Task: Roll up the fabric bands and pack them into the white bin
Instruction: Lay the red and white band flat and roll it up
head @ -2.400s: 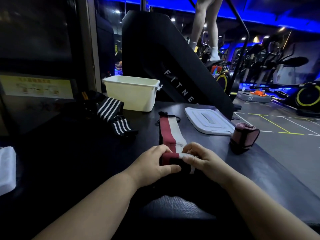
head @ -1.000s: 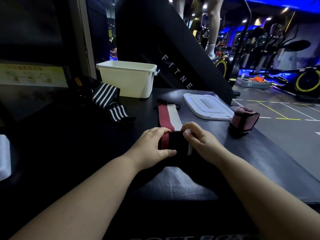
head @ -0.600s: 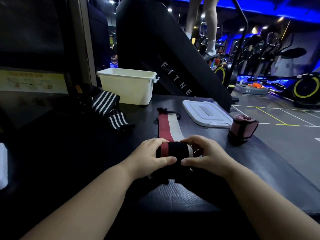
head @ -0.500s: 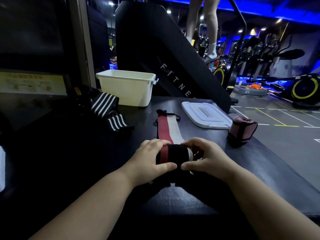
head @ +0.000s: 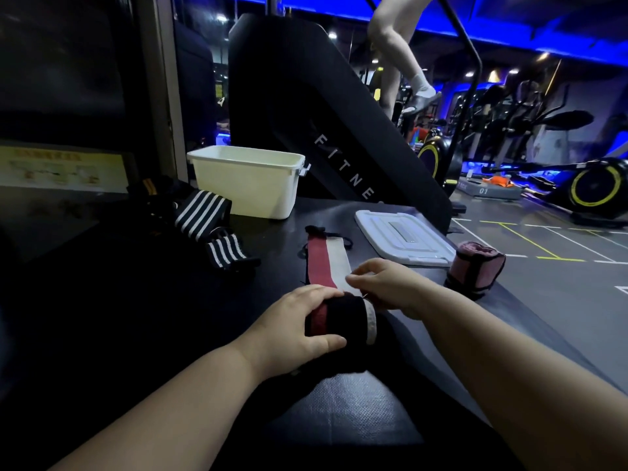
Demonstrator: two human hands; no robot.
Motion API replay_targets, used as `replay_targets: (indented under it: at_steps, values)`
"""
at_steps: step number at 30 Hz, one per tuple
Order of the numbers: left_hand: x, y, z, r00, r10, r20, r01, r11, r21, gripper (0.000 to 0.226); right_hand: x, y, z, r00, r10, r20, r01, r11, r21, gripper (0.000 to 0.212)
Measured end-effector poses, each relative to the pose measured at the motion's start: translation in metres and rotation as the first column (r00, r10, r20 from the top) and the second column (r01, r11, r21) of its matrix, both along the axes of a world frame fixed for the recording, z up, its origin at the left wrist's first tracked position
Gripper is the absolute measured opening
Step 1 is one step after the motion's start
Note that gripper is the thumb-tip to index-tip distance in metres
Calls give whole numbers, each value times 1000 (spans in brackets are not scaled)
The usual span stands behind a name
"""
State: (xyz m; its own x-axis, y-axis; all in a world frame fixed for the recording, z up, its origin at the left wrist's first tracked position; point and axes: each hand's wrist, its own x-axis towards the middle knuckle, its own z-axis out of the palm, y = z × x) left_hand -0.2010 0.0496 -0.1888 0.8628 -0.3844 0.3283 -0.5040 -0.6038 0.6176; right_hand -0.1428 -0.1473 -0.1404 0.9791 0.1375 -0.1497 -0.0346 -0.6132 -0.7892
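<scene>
Head view: I'm watching left hand [head: 295, 329] clamping the band roll [head: 338, 319], right hand [head: 387, 283] pinching its strip [head: 328, 263] at one o'clock.

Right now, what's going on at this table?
A person is rolling a red, white and black fabric band on a dark table. The left hand grips the rolled part; the right hand pinches the white edge of the flat stretch just beyond it. The white bin stands open at the back, its lid flat on the table. A pink roll sits near the lid; striped bands lie loose on the left.
</scene>
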Motion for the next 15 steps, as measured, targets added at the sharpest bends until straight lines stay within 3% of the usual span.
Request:
replay_targets:
  at_steps: [4, 10, 15]
  values:
    - [1, -1, 2, 1000, -6, -30, 5, 1000, -10, 67, 17, 8, -5, 999, -38, 10, 38, 999, 3, 21]
    - [1, 0, 4, 999, 4, -48, -5, 1000, -11, 63, 22, 8, -16, 989, -126, 82, 113, 983, 147, 33]
    - [3, 1, 4, 995, 2, -96, -3, 1000, -15, 62, 31, 11, -17, 983, -130, 134, 130, 992, 10, 32]
